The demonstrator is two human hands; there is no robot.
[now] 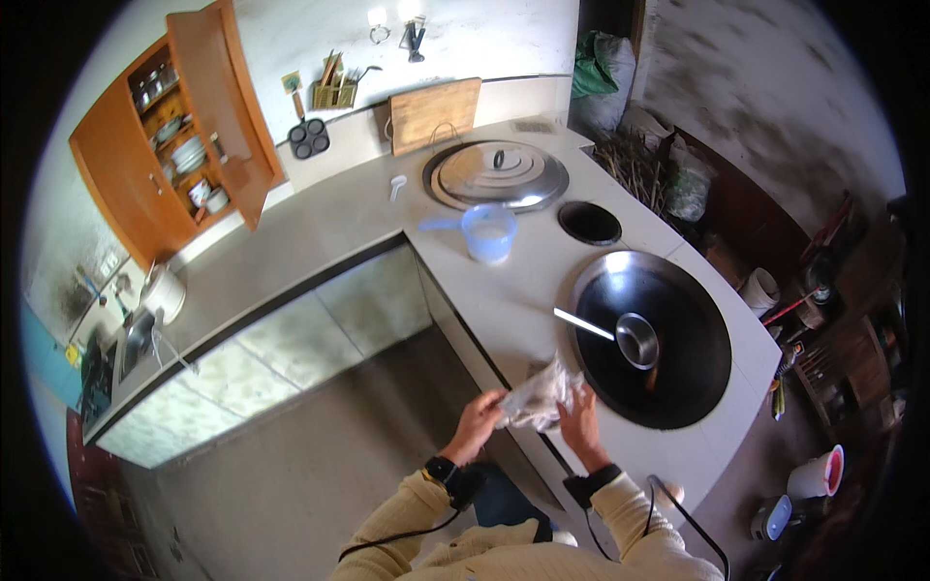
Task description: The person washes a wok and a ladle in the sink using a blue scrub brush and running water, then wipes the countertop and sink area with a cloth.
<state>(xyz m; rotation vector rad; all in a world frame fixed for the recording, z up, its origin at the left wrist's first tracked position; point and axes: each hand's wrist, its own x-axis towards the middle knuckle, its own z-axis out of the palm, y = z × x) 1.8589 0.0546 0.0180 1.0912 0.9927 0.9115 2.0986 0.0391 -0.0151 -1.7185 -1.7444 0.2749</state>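
Both hands hold a crumpled pale cloth [541, 396] at the counter's front edge. My left hand [476, 427] pinches its left side, and my right hand [581, 425] grips the right side. Just beyond, a large black wok [683, 312] is set into the stove counter, with a metal ladle [638, 341] resting inside; its bright handle lies over the rim towards the left. A translucent blue dipper [489, 234] stands farther back, near a second wok covered by a round metal lid [479, 171].
A round black opening [590, 222] lies between the woks. A wooden cutting board [436, 116] leans on the wall, and a small white spoon [397, 186] lies nearby. An orange cabinet [123, 167] has one door open. Firewood sticks [639, 167] and buckets [814, 476] are at right.
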